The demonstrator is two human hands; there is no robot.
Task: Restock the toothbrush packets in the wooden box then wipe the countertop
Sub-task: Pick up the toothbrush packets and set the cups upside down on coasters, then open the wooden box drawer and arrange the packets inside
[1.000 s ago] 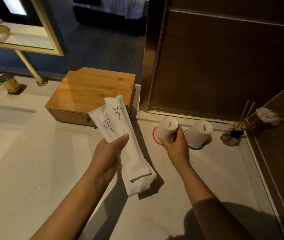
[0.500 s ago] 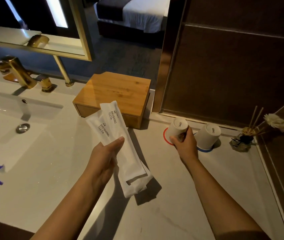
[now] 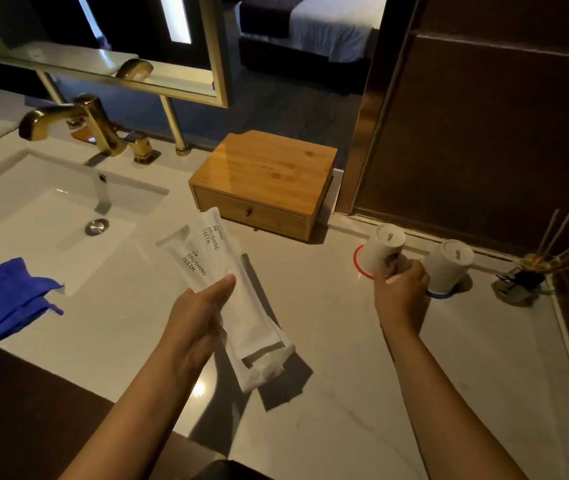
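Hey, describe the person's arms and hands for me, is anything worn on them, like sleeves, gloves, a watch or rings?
Both arms are bare along their whole visible length: no sleeves show. The left hand and the right hand wear no gloves. No watch, bracelet or ring is visible on either wrist or on the fingers that show. The light is dim, so small jewellery could be missed.
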